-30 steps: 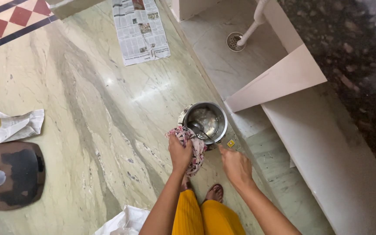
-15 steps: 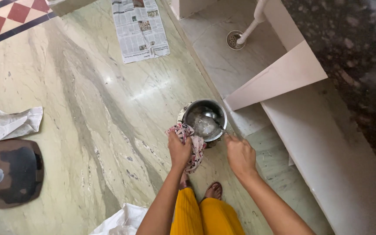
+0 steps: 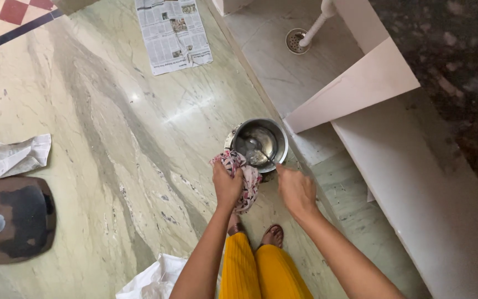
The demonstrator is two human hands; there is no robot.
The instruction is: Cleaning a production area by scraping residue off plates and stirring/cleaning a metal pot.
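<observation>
a steel pot (image 3: pixel 260 145) stands on the floor (image 3: pixel 112 166) just before a raised step (image 3: pixel 311 149), with a spoon (image 3: pixel 256 150) lying in it. the left hand (image 3: pixel 227 185) and its cloth (image 3: pixel 245 178) sit at the pot's near left rim, the right hand (image 3: pixel 297 191) near right. a newspaper (image 3: pixel 172 33) lies far behind, a floor drain (image 3: pixel 297 40) to its right.

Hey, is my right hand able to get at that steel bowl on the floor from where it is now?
Probably yes. The right hand hangs open just beside the steel bowl, and nothing lies between them; the patterned cloth is bunched in the left hand, off to the side.
</observation>
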